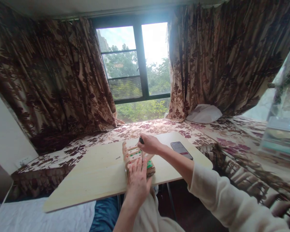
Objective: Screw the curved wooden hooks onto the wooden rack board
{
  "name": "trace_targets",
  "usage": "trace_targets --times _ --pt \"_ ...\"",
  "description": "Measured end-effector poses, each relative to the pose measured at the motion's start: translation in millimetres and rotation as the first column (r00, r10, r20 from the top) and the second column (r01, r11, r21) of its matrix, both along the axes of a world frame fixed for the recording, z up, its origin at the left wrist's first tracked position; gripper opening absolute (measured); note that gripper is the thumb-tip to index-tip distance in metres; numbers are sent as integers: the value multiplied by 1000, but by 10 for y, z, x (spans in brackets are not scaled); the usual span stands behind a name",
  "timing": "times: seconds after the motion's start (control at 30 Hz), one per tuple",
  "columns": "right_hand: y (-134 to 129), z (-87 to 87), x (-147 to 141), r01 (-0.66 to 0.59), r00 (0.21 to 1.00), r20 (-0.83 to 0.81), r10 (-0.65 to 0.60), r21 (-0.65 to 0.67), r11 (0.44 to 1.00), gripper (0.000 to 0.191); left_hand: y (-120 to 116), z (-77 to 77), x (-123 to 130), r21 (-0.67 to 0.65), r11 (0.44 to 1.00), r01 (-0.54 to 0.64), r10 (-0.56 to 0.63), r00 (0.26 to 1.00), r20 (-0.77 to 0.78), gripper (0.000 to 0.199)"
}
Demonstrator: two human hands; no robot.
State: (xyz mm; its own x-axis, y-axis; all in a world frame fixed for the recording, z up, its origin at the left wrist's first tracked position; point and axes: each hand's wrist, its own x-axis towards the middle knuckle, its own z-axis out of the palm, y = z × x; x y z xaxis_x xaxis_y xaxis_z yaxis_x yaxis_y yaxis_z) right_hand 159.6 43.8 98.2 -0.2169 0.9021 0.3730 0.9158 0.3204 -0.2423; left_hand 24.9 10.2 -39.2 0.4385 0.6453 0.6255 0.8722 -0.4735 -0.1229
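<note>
Head view: phone [181, 150] beside right forearm [176, 158].

A: Bench [94, 170] surface?
B: Wood-look, smooth, low sheen. Slatted piece [132, 151]: wood-look, matt.
A: Phone [181, 150]?
B: Glossy screen.
A: Curtains [67, 80], sleeve [217, 190]?
B: Both cloth; sleeve matt, softly creased. White bag [205, 113]: thin plastic by look.

- Phone [181, 150], face up on the pale table [91, 170], screen lit
- Floral cover [149, 126] spread below the window [137, 64]
- Floral curtains [62, 80], drawn to either side of the window
- Trees [125, 66] outside, under a bright sky [156, 38]
- Whitish bag [204, 114] on the cover, against the right curtain
- Clear box [281, 138] at the far right
- White sheet [45, 216] beside blue cloth [105, 216], lower left
</note>
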Motion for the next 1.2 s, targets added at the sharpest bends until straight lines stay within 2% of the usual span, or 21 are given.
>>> trace_targets --times 0.13,0.27,0.5,0.7,0.9,1.1,1.2 --pt "-11 -12 38 8 1000 4 -8 -1 1000 29 3 6 1 -2 1000 -6 6 1000 7 65" --pt "4 86 22 -2 1000 25 3 -15 1000 32 3 3 -3 5 1000 -16 15 1000 18 61" --pt "37 284 -42 -193 975 89 203 -108 975 21 11 -10 -8 7 1000 -21 21 999 27 62" --pt "55 283 -93 -102 988 106 112 -95 990 29 6 -7 4 -7 1000 -19 19 1000 23 63" --pt "8 360 -51 -177 972 131 194 -130 976 22 -7 5 4 3 1000 -17 17 1000 16 63" --pt "-27 312 -77 -11 991 133 24 -92 996 31 -14 2 5 -3 1000 -15 15 1000 21 61" --pt "-22 330 -47 15 991 134 -1 -101 995 31 -14 0 0 3 1000 -18 18 1000 13 61"
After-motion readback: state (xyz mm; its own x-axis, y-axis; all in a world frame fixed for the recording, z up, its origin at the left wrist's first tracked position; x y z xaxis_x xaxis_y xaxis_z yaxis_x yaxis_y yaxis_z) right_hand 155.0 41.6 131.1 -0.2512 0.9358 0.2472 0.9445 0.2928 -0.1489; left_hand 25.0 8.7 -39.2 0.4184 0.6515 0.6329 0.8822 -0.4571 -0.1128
